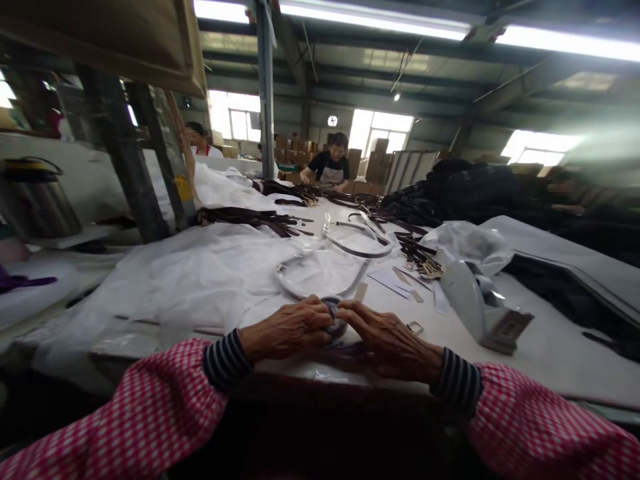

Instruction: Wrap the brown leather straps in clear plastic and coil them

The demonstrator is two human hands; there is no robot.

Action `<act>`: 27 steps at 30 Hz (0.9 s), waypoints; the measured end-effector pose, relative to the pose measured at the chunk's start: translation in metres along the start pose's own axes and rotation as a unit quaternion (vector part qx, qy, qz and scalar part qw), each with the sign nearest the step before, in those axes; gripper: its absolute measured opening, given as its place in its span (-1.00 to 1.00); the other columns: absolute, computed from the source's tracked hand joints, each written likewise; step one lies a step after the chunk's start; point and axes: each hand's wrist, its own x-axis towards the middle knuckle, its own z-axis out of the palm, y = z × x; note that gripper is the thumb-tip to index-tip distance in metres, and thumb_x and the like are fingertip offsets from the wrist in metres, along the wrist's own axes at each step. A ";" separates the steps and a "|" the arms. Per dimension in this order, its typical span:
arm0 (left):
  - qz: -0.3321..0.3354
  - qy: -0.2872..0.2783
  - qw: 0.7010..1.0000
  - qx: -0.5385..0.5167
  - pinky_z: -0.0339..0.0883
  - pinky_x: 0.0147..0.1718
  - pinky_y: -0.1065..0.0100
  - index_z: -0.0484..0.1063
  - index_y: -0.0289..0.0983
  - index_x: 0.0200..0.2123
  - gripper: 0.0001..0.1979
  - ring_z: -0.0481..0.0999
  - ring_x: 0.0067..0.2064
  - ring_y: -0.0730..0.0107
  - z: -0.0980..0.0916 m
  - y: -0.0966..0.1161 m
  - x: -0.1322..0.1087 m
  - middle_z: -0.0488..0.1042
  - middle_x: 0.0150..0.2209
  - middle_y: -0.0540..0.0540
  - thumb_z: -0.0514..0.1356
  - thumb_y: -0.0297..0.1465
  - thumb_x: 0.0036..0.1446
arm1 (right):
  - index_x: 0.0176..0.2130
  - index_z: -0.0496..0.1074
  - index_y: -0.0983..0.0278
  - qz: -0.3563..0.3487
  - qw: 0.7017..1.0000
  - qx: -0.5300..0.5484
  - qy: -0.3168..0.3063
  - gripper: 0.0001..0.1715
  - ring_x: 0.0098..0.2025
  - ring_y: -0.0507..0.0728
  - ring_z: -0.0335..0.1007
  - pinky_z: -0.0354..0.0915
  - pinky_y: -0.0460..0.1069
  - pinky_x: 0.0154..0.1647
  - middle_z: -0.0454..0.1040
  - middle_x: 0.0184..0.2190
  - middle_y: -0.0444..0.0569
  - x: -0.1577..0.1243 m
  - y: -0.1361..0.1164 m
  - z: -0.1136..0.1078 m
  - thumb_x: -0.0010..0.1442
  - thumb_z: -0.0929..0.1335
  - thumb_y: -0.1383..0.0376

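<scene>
Close to the table's front edge, my left hand [295, 327] and my right hand [383, 337] meet with bent fingers on a coiled grey strap [336, 327]. Part of the coil is hidden under the fingers. From it, a loop of grey strap [293, 288] rises over white plastic wrap. A second curved grey strap [363, 252] lies farther back. Beside my right hand rests a small metal ring buckle [415, 327]. Pale paper strips [390, 283] lie just beyond that hand.
A grey tape dispenser [480, 307] stands at right. Dark straps with gold buckles [423, 257] lie behind it. White plastic sheeting [185, 273] spreads at left. Black goods [460, 187] are heaped at back right. A co-worker [330, 163] leans over the far end; a metal flask [43, 197] stands far left.
</scene>
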 end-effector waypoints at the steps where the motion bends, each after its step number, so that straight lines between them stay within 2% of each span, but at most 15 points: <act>1: -0.008 -0.004 1.000 0.024 0.26 0.00 0.26 0.51 -0.26 -0.24 -0.72 0.43 -0.06 0.21 0.001 -0.001 0.006 0.55 -0.17 -0.07 0.06 -0.30 0.43 | 0.29 0.06 0.24 0.014 1.000 -0.015 0.010 -0.24 0.21 0.28 0.31 0.41 0.07 -0.05 0.19 0.29 0.18 -0.003 -0.003 -0.001 0.21 0.42 0.36; 3: -0.023 -0.007 0.997 0.069 0.23 -0.08 0.27 0.48 -0.26 -0.38 -0.70 0.40 -0.13 0.23 0.004 -0.001 0.019 0.52 -0.27 -0.05 0.10 -0.30 0.40 | 0.25 0.11 0.27 0.046 0.997 -0.045 0.032 -0.32 0.14 0.28 0.38 0.41 0.05 -0.10 0.25 0.24 0.20 -0.011 -0.009 -0.001 0.26 0.43 0.33; 5: -0.038 -0.003 0.993 0.111 0.21 -0.11 0.24 0.45 -0.25 -0.42 -0.70 0.38 -0.16 0.22 0.010 0.001 0.032 0.50 -0.32 -0.04 0.12 -0.31 0.38 | 0.11 0.23 0.30 0.086 0.993 -0.069 0.035 -0.53 -0.07 0.24 0.48 0.37 0.02 -0.25 0.40 0.06 0.14 -0.021 -0.018 0.000 0.30 0.43 0.28; 7: -0.054 0.004 0.987 0.150 0.20 -0.10 0.18 0.46 -0.25 -0.42 -0.73 0.37 -0.13 0.17 0.019 0.005 0.043 0.49 -0.31 -0.06 0.15 -0.33 0.34 | -0.09 0.31 0.27 0.116 0.990 -0.080 0.011 -0.75 -0.28 0.18 0.49 0.26 0.00 -0.39 0.46 -0.17 0.00 -0.030 -0.027 0.002 0.33 0.42 0.24; 9: -0.068 0.015 0.982 0.175 0.18 -0.07 0.11 0.45 -0.25 -0.42 -0.75 0.36 -0.07 0.10 0.029 0.011 0.047 0.49 -0.27 -0.09 0.16 -0.33 0.32 | -0.22 0.31 0.25 0.122 0.990 -0.066 -0.025 -0.77 -0.38 0.14 0.46 0.17 0.00 -0.43 0.46 -0.30 -0.09 -0.037 -0.035 0.005 0.36 0.40 0.18; 12: -0.079 0.039 0.981 0.175 0.18 -0.07 0.08 0.45 -0.25 -0.37 -0.75 0.34 -0.03 0.09 0.045 0.016 0.041 0.49 -0.21 -0.10 0.13 -0.31 0.37 | -0.25 0.32 0.24 0.112 0.992 -0.029 -0.055 -0.75 -0.40 0.11 0.45 0.11 0.00 -0.43 0.48 -0.32 -0.12 -0.041 -0.042 0.005 0.42 0.35 0.15; 15: -0.068 0.080 0.984 0.142 0.19 -0.05 0.16 0.45 -0.23 -0.29 -0.76 0.33 -0.04 0.19 0.055 0.013 0.026 0.48 -0.17 -0.06 0.08 -0.32 0.43 | -0.28 0.32 0.24 0.114 0.991 -0.012 -0.064 -0.80 -0.42 0.08 0.43 0.09 0.00 -0.42 0.49 -0.33 -0.14 -0.039 -0.043 -0.001 0.45 0.30 0.28; 17: -0.041 0.086 0.987 0.129 0.20 -0.01 0.19 0.45 -0.22 -0.25 -0.76 0.33 -0.04 0.21 0.058 0.009 0.018 0.47 -0.15 -0.06 0.04 -0.33 0.44 | -0.28 0.34 0.24 0.113 0.992 0.001 -0.063 -0.81 -0.41 0.08 0.43 0.13 -0.01 -0.41 0.49 -0.33 -0.14 -0.036 -0.042 -0.008 0.44 0.30 0.31; 19: -0.026 0.075 0.988 0.132 0.21 0.01 0.19 0.45 -0.21 -0.20 -0.79 0.33 -0.04 0.22 0.059 0.007 0.015 0.46 -0.12 -0.07 0.04 -0.36 0.44 | -0.19 0.37 0.25 0.115 0.992 0.029 -0.043 -0.88 -0.33 0.11 0.46 0.23 -0.01 -0.32 0.50 -0.28 -0.11 -0.032 -0.039 -0.016 0.42 0.34 0.25; 20: -0.027 0.072 0.988 0.131 0.21 0.01 0.19 0.45 -0.21 -0.17 -0.82 0.34 -0.04 0.21 0.058 0.006 0.015 0.46 -0.10 -0.08 0.06 -0.37 0.43 | -0.10 0.37 0.26 0.118 0.992 0.041 -0.025 -0.82 -0.24 0.14 0.48 0.29 0.00 -0.24 0.51 -0.21 -0.07 -0.029 -0.036 -0.019 0.38 0.39 0.21; 22: -0.035 0.075 0.989 0.124 0.23 0.03 0.19 0.44 -0.21 -0.08 -0.87 0.34 0.00 0.20 0.057 0.006 0.017 0.45 -0.03 -0.09 0.10 -0.41 0.40 | 0.12 0.30 0.28 0.118 0.992 0.052 0.016 -0.43 0.00 0.23 0.44 0.35 0.06 -0.03 0.47 0.01 0.06 -0.023 -0.029 -0.023 0.26 0.49 0.14; 24: -0.038 0.085 0.988 0.119 0.23 0.07 0.18 0.42 -0.20 0.01 -0.83 0.33 0.07 0.18 0.057 0.008 0.019 0.44 0.07 -0.10 0.15 -0.42 0.37 | 0.30 0.17 0.29 0.099 0.993 0.051 0.036 -0.07 0.24 0.31 0.26 0.28 0.15 0.20 0.31 0.24 0.17 -0.016 -0.019 -0.022 0.14 0.56 0.07; 25: -0.041 0.088 0.988 0.122 0.23 0.09 0.16 0.41 -0.19 0.03 -0.81 0.32 0.10 0.16 0.058 0.008 0.020 0.43 0.09 -0.10 0.17 -0.40 0.37 | 0.35 0.11 0.28 0.082 0.995 0.056 0.033 0.03 0.31 0.32 0.17 0.22 0.17 0.28 0.22 0.32 0.18 -0.014 -0.014 -0.020 0.13 0.56 0.02; 27: -0.054 0.094 0.985 0.137 0.21 0.14 0.07 0.43 -0.18 0.01 -0.82 0.34 0.11 0.13 0.062 0.007 0.021 0.44 0.08 -0.10 0.18 -0.36 0.36 | 0.40 0.07 0.25 0.054 0.995 0.077 0.012 0.06 0.38 0.31 0.07 0.11 0.18 0.38 0.14 0.38 0.16 -0.010 -0.004 -0.013 0.17 0.51 -0.07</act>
